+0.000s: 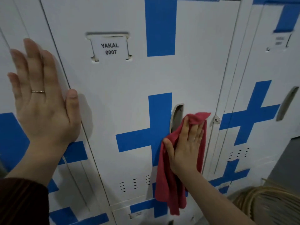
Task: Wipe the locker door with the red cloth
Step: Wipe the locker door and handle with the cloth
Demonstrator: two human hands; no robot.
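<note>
Head camera faces the locker door (113, 95) close up, seemingly angled slightly downward.

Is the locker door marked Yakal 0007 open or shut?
Shut: the locker door sits flush, with no gap showing along either side edge.

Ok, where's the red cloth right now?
In the head view, lower right of centre: the right hand presses the red cloth against the locker door, by its recessed handle.
</note>
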